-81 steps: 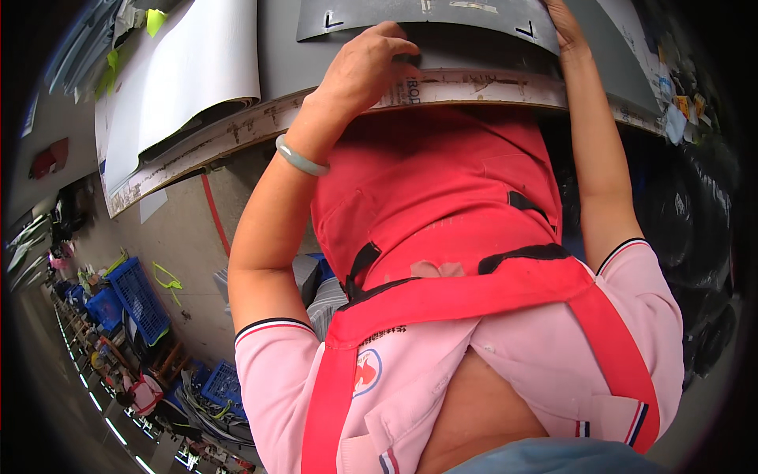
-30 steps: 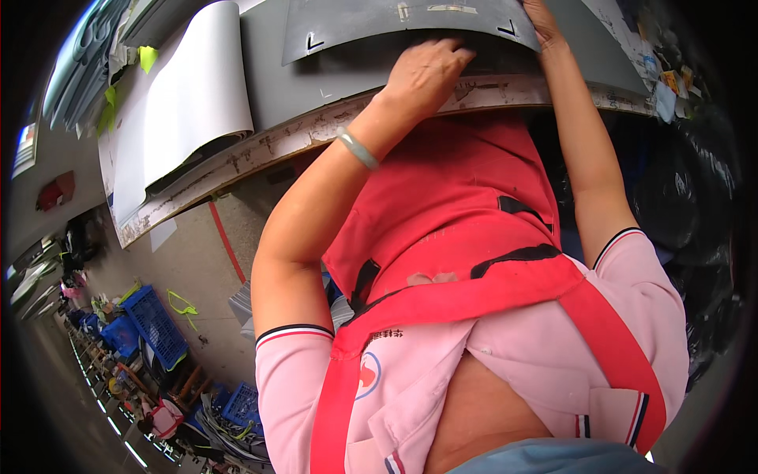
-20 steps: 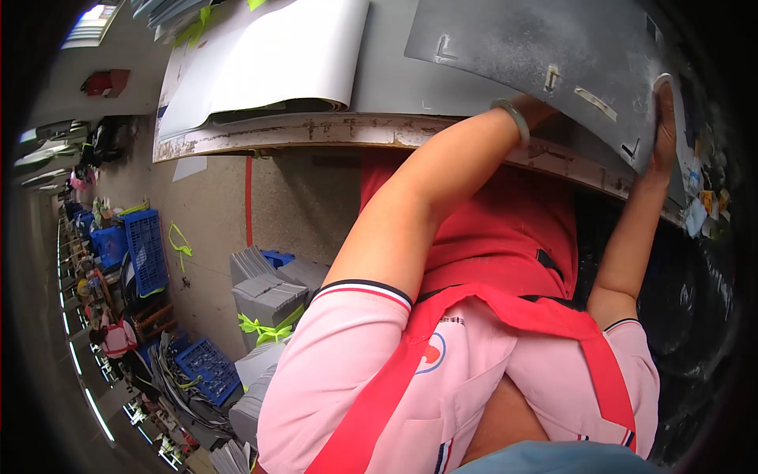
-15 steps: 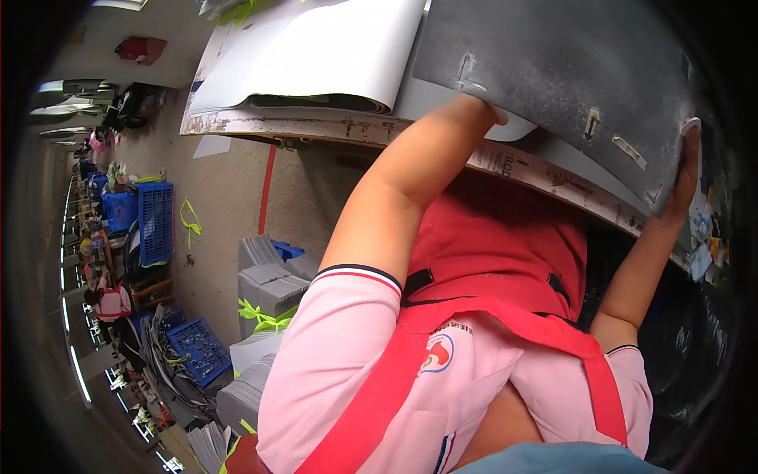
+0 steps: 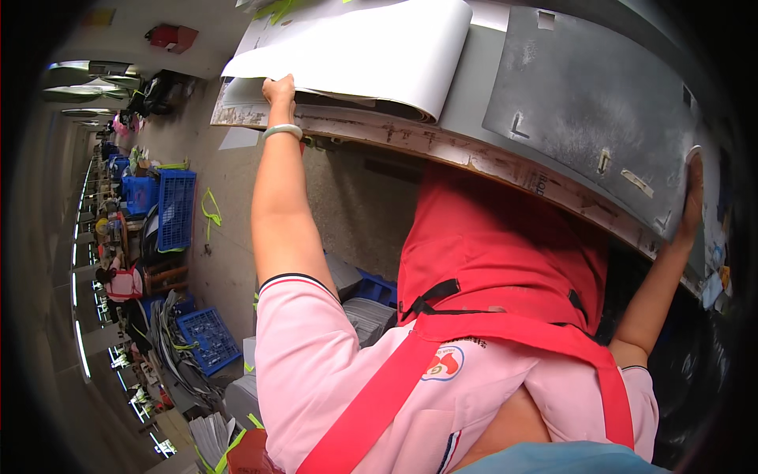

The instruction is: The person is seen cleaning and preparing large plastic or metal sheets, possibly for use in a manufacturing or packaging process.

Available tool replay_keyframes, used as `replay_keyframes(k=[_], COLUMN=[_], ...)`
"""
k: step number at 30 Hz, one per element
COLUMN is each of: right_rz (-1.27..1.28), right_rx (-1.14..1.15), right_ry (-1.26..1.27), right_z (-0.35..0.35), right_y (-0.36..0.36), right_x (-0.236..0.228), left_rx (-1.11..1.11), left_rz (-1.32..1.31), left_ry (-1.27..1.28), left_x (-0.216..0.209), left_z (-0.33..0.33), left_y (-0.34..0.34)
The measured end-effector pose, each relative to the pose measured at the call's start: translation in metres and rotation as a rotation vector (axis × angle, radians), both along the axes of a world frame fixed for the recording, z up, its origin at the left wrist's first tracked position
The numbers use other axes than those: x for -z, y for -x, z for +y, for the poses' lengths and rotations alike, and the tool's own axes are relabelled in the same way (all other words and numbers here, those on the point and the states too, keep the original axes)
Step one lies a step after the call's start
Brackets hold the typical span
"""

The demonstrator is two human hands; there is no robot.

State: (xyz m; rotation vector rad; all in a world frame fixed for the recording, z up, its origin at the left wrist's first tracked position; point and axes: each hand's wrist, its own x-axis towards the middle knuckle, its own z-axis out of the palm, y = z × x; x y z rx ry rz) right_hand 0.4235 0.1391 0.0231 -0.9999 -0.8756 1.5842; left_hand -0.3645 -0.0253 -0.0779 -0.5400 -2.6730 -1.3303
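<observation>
My left hand (image 5: 279, 88) is closed on the near edge of a large white sheet (image 5: 355, 51), which curls over in a fold at its right end. A pale bangle circles that wrist. To the right, a dark grey board (image 5: 588, 110) with small cut-out slots and scuffed marks lies over a lighter grey sheet (image 5: 476, 79) on the worktable. My right hand (image 5: 693, 189) grips the board's right edge, with some of its fingers hidden.
The worktable's worn edge (image 5: 505, 167) runs just beyond my red apron (image 5: 497, 253). Blue crates (image 5: 175, 209) and stacks of grey sheets (image 5: 367, 320) stand on the floor to the left. A person in pink sits farther off.
The dark grey board has come down flatter onto the table. My left hand has left its near edge and moved left to the white sheet. My right hand stays at the board's right edge.
</observation>
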Motion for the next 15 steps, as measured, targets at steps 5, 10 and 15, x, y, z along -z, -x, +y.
replay_keyframes(k=[5,10,15], right_rz=[-0.004,-0.162,-0.639], right_rx=[-0.029,-0.059,-0.185], right_ry=[0.038,-0.122,-0.230], right_z=[-0.007,0.026,0.051], right_y=[0.016,0.004,0.016], right_x=[-0.004,0.042,0.080], left_rx=[0.000,-0.236,0.531], left_rz=[-0.183,0.000,0.405], left_ry=[-0.023,0.267,-0.136], left_x=[0.015,-0.017,-0.086], left_z=[-0.007,-0.008,0.008], left_y=[0.013,-0.028,-0.167])
